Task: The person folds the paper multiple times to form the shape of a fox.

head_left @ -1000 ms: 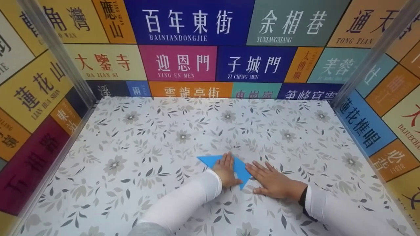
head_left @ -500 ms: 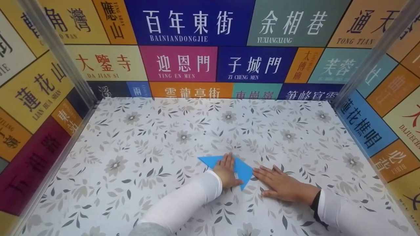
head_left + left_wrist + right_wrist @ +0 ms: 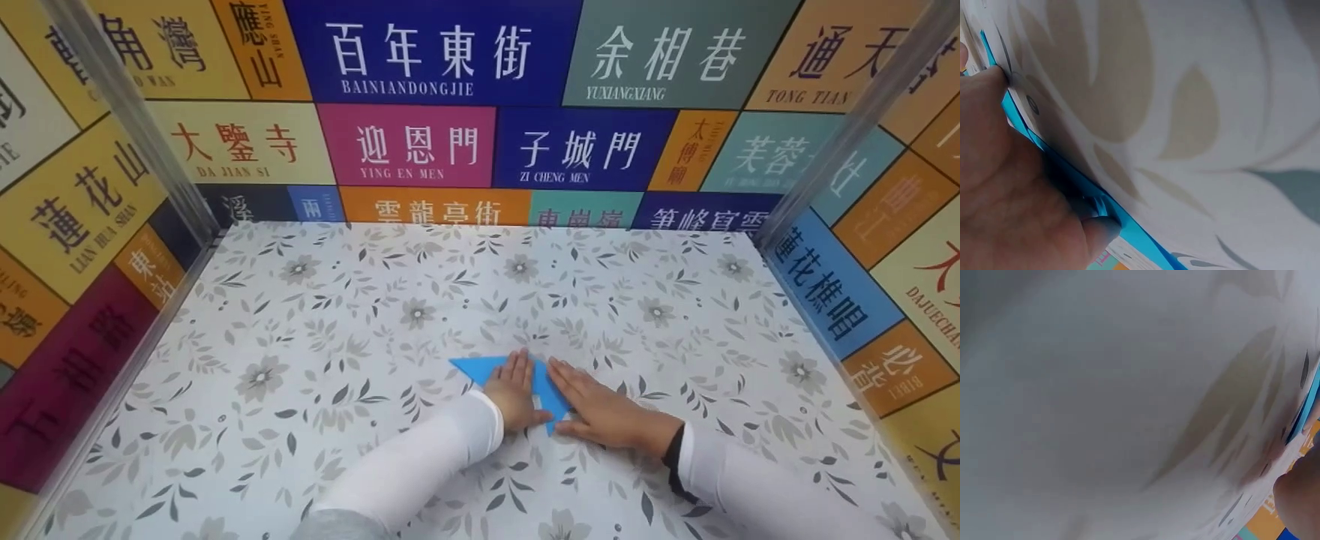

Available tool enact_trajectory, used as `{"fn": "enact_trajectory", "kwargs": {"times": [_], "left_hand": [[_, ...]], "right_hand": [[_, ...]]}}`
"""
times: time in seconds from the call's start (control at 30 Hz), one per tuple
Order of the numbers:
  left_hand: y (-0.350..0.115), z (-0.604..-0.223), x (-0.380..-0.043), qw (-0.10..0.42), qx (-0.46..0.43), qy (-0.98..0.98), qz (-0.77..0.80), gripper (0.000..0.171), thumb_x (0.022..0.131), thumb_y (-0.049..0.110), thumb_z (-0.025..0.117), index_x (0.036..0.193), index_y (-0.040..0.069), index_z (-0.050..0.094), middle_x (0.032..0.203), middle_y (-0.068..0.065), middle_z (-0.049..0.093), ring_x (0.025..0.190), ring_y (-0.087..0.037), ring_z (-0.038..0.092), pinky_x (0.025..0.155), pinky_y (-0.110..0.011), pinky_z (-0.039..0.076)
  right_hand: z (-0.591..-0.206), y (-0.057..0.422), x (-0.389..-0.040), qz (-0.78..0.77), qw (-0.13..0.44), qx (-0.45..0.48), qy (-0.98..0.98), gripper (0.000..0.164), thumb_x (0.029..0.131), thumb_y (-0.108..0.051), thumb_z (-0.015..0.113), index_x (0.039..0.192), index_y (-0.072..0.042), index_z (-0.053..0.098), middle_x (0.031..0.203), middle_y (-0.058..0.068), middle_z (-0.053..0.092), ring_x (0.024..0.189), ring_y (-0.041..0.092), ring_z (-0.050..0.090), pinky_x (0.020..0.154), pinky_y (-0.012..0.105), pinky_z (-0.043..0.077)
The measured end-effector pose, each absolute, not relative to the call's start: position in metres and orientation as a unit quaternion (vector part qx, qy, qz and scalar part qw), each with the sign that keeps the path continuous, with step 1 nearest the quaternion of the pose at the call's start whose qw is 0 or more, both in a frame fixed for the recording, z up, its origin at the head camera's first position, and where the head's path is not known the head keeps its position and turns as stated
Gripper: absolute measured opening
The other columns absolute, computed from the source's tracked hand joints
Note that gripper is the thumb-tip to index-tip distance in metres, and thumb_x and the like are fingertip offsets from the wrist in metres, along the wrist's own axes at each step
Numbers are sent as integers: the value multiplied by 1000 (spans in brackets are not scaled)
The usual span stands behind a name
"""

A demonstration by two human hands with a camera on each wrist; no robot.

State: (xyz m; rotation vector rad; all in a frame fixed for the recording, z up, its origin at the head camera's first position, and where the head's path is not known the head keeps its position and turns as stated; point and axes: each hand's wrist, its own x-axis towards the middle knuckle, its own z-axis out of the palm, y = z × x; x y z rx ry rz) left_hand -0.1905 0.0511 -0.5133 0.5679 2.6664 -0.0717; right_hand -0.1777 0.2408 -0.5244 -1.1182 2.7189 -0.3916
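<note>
A folded piece of blue paper lies flat on the patterned tabletop, one point aimed left and another toward the near side. My left hand rests across its middle with straight fingers, covering part of it. Against the paper's right side lies my right hand, fingers extended, fingertips over that edge. The left wrist view shows the left palm and thumb along the blue paper's edge. Only a sliver of the paper and part of the right hand appear in the right wrist view.
A white cloth printed with grey flowers and leaves covers the table. Panels of coloured signs, such as a pink one, stand upright at the back and along both sides. Clear strips line the corners.
My right hand first slid right, off toward the paper's corner, then came back left onto its right edge. The left hand and the paper have stayed in place.
</note>
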Motion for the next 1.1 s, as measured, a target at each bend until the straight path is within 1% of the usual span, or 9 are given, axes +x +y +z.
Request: {"fn": "enact_trajectory", "kwargs": {"times": [0.03, 0.13, 0.23, 0.3, 0.47, 0.63, 0.8, 0.93, 1.1], "left_hand": [[52, -517, -192, 203, 205, 957, -25, 91, 81, 68, 34, 144, 9, 5, 150, -6, -5, 136, -20, -5, 109, -35, 10], [52, -511, -189, 205, 208, 956, -24, 90, 82, 65, 38, 144, 9, 6, 150, -7, -2, 137, -21, -2, 109, -35, 12], [53, -510, -187, 205, 209, 956, -21, 90, 81, 65, 40, 144, 10, 6, 150, -7, -1, 137, -21, 0, 109, -36, 14], [52, -506, -186, 208, 209, 955, -25, 90, 82, 65, 38, 144, 9, 5, 150, -7, -2, 137, -21, -1, 109, -35, 13], [52, -512, -190, 210, 205, 955, -31, 92, 80, 68, 36, 144, 10, 4, 150, -6, -5, 137, -20, -4, 109, -35, 12], [54, -526, -198, 212, 203, 955, -37, 93, 80, 70, 34, 144, 12, 0, 150, -5, -8, 136, -20, -8, 109, -35, 10], [54, -527, -199, 220, 202, 954, -31, 92, 81, 68, 35, 143, 11, -1, 149, -6, -10, 135, -20, -10, 109, -35, 10], [53, -524, -199, 221, 204, 953, -18, 92, 81, 67, 36, 144, 10, 1, 149, -7, -9, 136, -21, -9, 109, -35, 9], [53, -520, -196, 221, 210, 952, -23, 90, 82, 67, 35, 144, 9, 2, 149, -7, -9, 136, -21, -8, 109, -35, 9]], "right_hand": [[-526, 238, -180, -128, 90, -386, 909, 82, 87, -53, 43, 143, -5, 7, 150, 9, 3, 136, 26, 7, 107, 43, 16], [-528, 232, -187, -113, 106, -402, 902, 83, 87, -55, 41, 143, -4, 5, 150, 12, 2, 136, 27, 6, 107, 46, 16], [-529, 231, -190, -102, 126, -402, 901, 84, 87, -57, 38, 143, -5, 4, 150, 10, 2, 136, 26, 5, 107, 46, 14], [-529, 231, -192, -95, 137, -398, 902, 84, 87, -59, 36, 143, -6, 3, 150, 9, 1, 137, 24, 2, 107, 46, 13], [-528, 229, -193, -86, 136, -399, 903, 88, 86, -61, 37, 143, -4, 2, 150, 10, 0, 137, 26, 0, 107, 47, 10], [-528, 227, -193, -90, 129, -397, 904, 88, 85, -60, 39, 143, -3, 4, 150, 11, 1, 136, 28, 1, 107, 49, 9], [-529, 225, -194, -83, 138, -397, 904, 87, 86, -59, 38, 143, -2, 3, 149, 13, 1, 136, 29, 1, 106, 50, 8], [-528, 225, -196, -63, 155, -393, 904, 88, 86, -61, 36, 143, -4, 1, 150, 12, 0, 136, 28, -1, 106, 50, 8], [-527, 226, -198, -52, 164, -392, 903, 89, 85, -63, 35, 143, -4, 1, 150, 13, 0, 136, 28, -1, 106, 50, 8]]}}
